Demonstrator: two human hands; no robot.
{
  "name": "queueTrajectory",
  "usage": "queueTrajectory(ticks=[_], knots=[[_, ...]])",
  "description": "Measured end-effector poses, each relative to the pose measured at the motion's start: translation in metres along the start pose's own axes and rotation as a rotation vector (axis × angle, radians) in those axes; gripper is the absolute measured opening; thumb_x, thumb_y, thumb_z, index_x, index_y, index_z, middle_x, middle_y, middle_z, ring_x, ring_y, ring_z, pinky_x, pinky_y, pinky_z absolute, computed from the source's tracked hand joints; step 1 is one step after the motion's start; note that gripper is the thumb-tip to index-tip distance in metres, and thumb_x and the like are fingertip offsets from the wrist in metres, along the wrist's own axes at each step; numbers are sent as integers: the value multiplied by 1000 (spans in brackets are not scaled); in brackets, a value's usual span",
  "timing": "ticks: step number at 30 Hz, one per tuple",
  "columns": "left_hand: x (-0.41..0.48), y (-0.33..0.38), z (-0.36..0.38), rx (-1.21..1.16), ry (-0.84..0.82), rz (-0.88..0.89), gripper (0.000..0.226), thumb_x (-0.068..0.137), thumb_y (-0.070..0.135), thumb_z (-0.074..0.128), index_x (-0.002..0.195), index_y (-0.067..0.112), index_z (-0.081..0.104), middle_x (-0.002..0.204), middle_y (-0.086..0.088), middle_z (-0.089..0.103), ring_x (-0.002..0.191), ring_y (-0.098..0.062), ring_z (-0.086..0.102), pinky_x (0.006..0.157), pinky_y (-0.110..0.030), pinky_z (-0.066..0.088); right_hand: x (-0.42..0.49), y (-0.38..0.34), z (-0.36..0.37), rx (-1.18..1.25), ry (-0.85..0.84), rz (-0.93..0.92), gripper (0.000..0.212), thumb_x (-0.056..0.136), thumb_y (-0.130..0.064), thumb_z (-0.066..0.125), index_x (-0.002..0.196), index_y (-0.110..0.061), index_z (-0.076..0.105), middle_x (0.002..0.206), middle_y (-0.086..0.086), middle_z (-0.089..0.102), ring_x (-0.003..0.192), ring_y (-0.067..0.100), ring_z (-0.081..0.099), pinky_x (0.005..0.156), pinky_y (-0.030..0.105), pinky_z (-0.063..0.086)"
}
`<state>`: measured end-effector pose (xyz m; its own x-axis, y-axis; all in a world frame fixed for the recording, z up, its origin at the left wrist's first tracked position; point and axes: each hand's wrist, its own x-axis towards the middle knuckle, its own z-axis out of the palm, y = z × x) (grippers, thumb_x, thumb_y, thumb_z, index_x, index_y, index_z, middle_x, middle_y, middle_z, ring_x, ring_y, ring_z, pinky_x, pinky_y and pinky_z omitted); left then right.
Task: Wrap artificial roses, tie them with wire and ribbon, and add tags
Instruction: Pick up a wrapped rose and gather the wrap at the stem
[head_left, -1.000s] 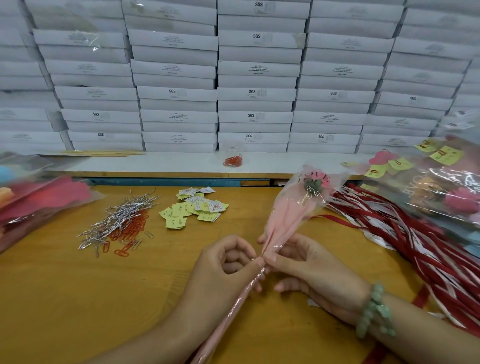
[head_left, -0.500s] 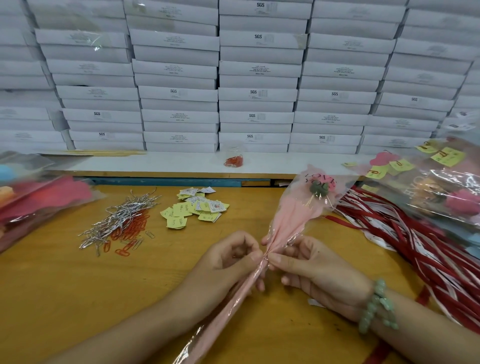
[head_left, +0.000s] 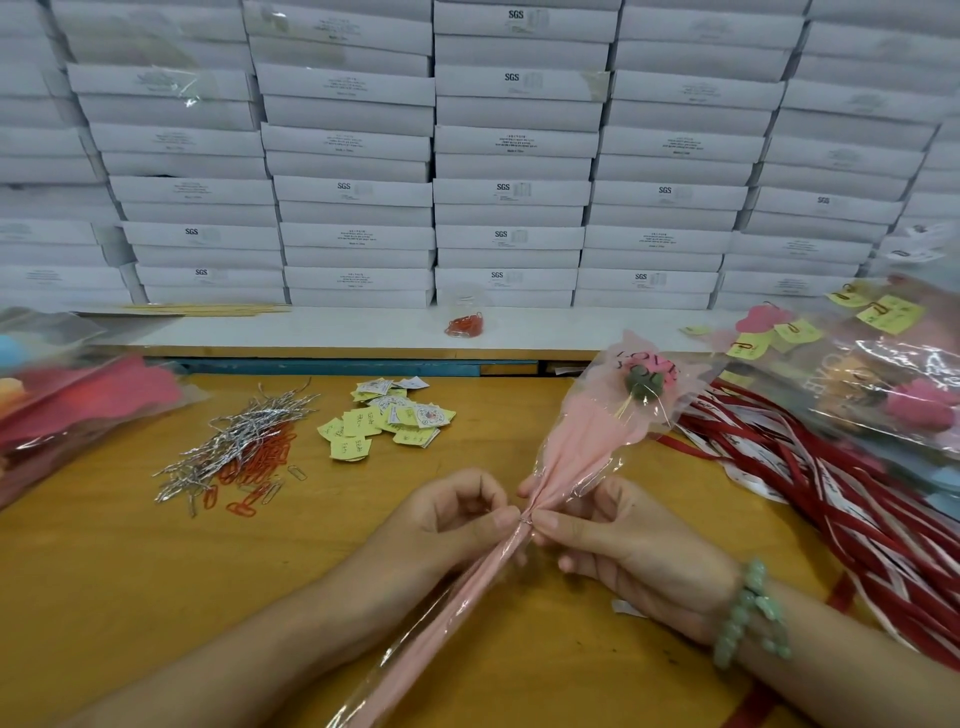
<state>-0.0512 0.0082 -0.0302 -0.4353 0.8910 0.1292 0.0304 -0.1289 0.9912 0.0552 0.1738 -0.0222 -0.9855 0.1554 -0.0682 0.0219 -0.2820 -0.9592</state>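
Note:
A wrapped artificial rose (head_left: 587, 447) in pink paper and clear film lies slanted over the wooden table (head_left: 130, 597), bloom end up to the right. My left hand (head_left: 457, 525) and my right hand (head_left: 618, 540) meet at its narrow neck, where each pinches a thin silver wire tie (head_left: 525, 518) wound round the wrap. Loose silver wire ties (head_left: 234, 441), orange paper clips (head_left: 260, 462) and yellow and white paper tags (head_left: 387, 418) lie to the left. Red and white ribbons (head_left: 831, 499) are heaped on the right.
White boxes (head_left: 509, 192) are stacked as a wall behind the table. Finished wrapped roses with tags (head_left: 857, 379) are piled at the right, a bag of pink wrap sheets (head_left: 78, 405) at the left. A small bag of orange clips (head_left: 464, 325) sits on the white ledge.
The rose's lower end has swung left while its top stays up to the right. Both hands keep working at the neck, and the silver wire now shows between the fingertips.

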Motion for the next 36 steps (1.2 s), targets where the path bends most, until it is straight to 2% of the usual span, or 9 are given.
queueTrajectory(ticks=[4,6,12,15,19,23,26,31,36], knots=[[-1,3,2,10,21,-17,14,83,34,72,77,23,66,69,-5,64,55,-10,55,52,-19,45,0,-1,1,14,-13,0,27,65,-8,74,92,-8,73,78,5,70,68,8,66,52,16,50],[0,4,2,-5,27,-25,13,82,32,74,76,22,67,69,-4,64,54,-9,55,51,-19,44,0,-1,1,24,-16,2,27,65,-8,74,92,-8,73,78,5,70,68,8,66,52,16,50],[5,4,-2,-58,62,-12,12,75,15,67,81,5,66,72,-9,70,62,-13,67,59,-22,57,-1,-2,0,31,-23,-5,12,64,-11,75,74,-18,78,76,2,71,68,6,67,52,15,49],[6,1,1,-25,100,0,7,71,10,68,77,8,70,75,-9,71,67,-15,69,58,-23,57,0,-2,-1,27,-34,-19,12,65,-12,76,75,-18,77,77,3,71,69,6,66,53,15,50],[4,0,4,154,119,107,9,62,18,77,69,23,76,79,-1,69,76,-13,65,63,-22,55,-1,-1,-1,9,-38,-28,12,65,-12,75,76,-16,78,75,3,70,70,6,67,55,15,50],[1,1,6,131,148,56,6,58,24,76,64,24,77,64,0,67,52,-9,60,47,-18,50,-1,-1,-1,-8,-36,-33,14,67,-9,73,78,-17,78,77,2,71,70,6,67,56,15,51],[0,2,8,99,134,-4,18,54,36,79,64,22,77,64,-5,69,55,-12,63,48,-20,51,-1,-1,-1,-35,-43,-39,15,69,-7,73,80,-16,78,79,3,72,72,8,68,56,16,51],[-2,3,6,108,87,-90,14,69,28,78,74,14,78,74,-10,74,65,-13,67,59,-18,52,-2,-3,-1,-131,-35,-25,23,67,-8,74,90,-9,71,78,3,71,71,10,67,54,17,51],[-3,8,5,103,-16,-146,11,83,21,69,85,15,78,86,-10,75,79,-13,71,67,-17,53,-1,-5,-3,-169,-26,-26,33,65,-11,75,96,-5,67,77,1,71,70,9,66,54,18,50]])
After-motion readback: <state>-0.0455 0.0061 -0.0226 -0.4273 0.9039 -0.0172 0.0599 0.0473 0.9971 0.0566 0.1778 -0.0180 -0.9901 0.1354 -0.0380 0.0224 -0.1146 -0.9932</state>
